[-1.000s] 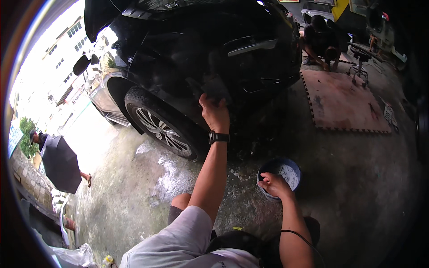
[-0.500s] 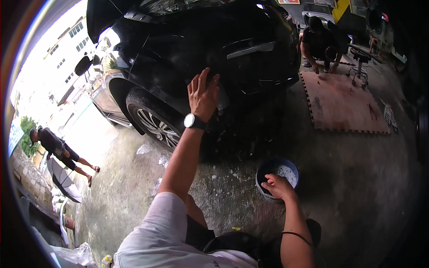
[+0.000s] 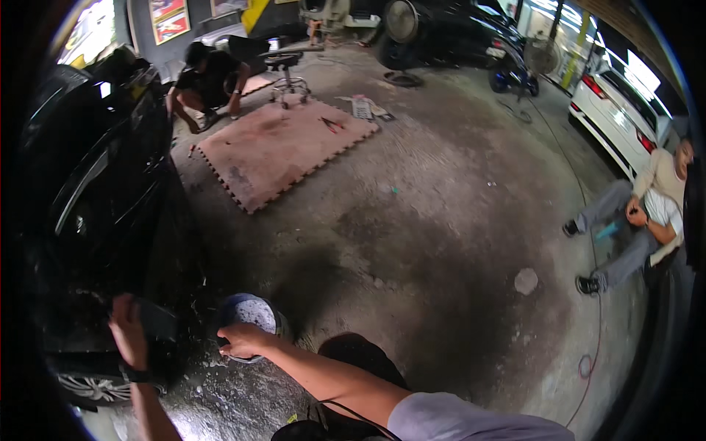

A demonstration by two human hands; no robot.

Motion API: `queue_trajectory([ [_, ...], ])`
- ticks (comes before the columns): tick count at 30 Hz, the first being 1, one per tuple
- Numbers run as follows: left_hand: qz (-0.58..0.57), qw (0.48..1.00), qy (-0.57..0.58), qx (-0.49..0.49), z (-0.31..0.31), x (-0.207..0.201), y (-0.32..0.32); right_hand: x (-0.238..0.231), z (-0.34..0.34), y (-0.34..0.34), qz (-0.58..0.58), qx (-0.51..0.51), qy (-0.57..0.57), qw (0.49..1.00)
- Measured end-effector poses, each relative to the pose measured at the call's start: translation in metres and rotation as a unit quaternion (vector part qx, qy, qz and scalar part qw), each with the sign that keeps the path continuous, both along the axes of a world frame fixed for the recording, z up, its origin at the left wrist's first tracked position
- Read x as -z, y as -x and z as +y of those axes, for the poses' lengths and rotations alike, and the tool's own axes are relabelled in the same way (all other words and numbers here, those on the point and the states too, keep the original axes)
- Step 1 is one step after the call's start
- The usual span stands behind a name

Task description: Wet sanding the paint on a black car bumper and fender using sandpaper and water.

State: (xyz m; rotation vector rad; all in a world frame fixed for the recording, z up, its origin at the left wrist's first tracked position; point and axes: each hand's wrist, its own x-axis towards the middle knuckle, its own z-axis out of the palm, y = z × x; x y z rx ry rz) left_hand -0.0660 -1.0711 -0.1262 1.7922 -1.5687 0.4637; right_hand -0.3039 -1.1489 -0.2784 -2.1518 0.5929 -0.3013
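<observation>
Blue bucket [image 3: 248, 314] of foamy water down on the wet concrete floor [image 3: 441, 242], just beside the black car [image 3: 88, 213]. Probably heavy and sloshy while full, rim slick with suds; best taken firmly at the rim with both hands or by a handle, none visible here. Right hand [image 3: 241, 341] resting on the near rim, fingers curled over it in a narrow grip. Left hand [image 3: 129, 327] pressed on the car's lower panel above the wheel [image 3: 92, 386], holding a dark pad [image 3: 156, 321], likely soft and soaked. Farther off: pink foam mat [image 3: 283, 143], crouching person [image 3: 209, 81], seated person [image 3: 647, 220], white car [image 3: 625, 103].
</observation>
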Motion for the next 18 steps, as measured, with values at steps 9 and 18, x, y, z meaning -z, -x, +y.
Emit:
queue_trajectory([
  [9,-0.125,0.923,-0.292,0.216,-0.115,0.216,0.074,-0.015,-0.035,0.053,-0.073,0.325,-0.052,0.941],
  [18,-0.053,0.902,-0.426,0.055,-0.108,0.25,0.124,-0.003,-0.056,0.051,-0.267,0.315,-0.382,0.827],
])
